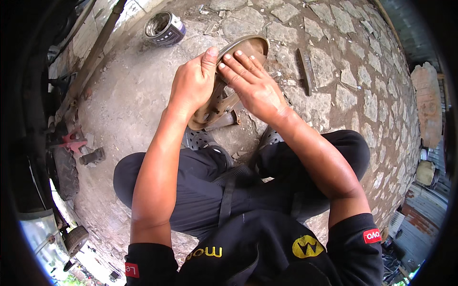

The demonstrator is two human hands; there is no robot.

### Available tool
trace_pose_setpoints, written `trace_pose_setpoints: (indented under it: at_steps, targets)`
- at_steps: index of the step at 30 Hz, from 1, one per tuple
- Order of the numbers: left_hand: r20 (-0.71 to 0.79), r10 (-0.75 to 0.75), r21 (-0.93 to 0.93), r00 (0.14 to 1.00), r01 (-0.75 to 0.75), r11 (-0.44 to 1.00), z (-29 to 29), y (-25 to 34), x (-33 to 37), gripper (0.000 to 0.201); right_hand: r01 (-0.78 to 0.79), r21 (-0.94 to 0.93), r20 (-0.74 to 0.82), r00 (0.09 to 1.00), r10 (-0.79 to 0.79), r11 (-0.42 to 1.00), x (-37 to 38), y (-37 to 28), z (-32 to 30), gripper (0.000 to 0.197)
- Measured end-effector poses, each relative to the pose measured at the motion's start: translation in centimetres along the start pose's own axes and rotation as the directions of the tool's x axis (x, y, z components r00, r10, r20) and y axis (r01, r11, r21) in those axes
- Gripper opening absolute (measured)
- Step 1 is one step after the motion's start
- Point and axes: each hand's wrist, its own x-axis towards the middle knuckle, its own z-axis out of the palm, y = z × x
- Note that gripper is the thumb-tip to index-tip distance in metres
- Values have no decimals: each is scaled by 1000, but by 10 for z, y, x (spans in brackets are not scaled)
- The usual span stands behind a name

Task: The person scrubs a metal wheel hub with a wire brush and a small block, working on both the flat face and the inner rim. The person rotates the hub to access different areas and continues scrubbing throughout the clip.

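Note:
A dusty brown, round metal part (256,48) with a raised rim and open spoke-like sections is held tilted above the ground, between my feet and the far stones. My left hand (192,82) is closed around its left edge, thumb along the rim. The fingers of my right hand (257,89) lie stretched out and flat on its inner face; its thumb is hidden, and I cannot tell whether anything lies under the palm. Beneath the part a short metal tube (224,120) shows near my shoes. The exact kind of part is unclear.
An opened paint can (165,29) stands at the far left. A long dark brush-like tool (304,71) lies on the stone paving to the right. Leftward are a red metal piece (73,141), a dark cylinder (92,156) and a long pole (95,55). Corrugated sheets (424,205) border the right.

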Motion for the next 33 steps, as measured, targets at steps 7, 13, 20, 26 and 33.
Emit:
trace_pose_setpoints:
  at_steps: [7,13,20,26,33]
  targets:
    - [-17,-2,20,1000,2,1000,1,-2,2,58,-6,-7,-29,1000,5,1000,-1,6,2,46]
    - [-29,7,24,1000,-6,1000,0,-2,11,59,-168,-11,-52,985,167,986,7,23,2,46]
    - [1,-18,32,1000,18,999,0,0,11,60,-264,49,-75,961,267,963,13,22,0,45]
    - [-20,-40,-150,999,37,988,6,-20,14,60,-66,30,-27,997,67,997,11,18,1,46]
    - [-89,21,-186,996,-38,982,7,-21,13,59,-40,78,15,999,39,996,8,7,0,52]
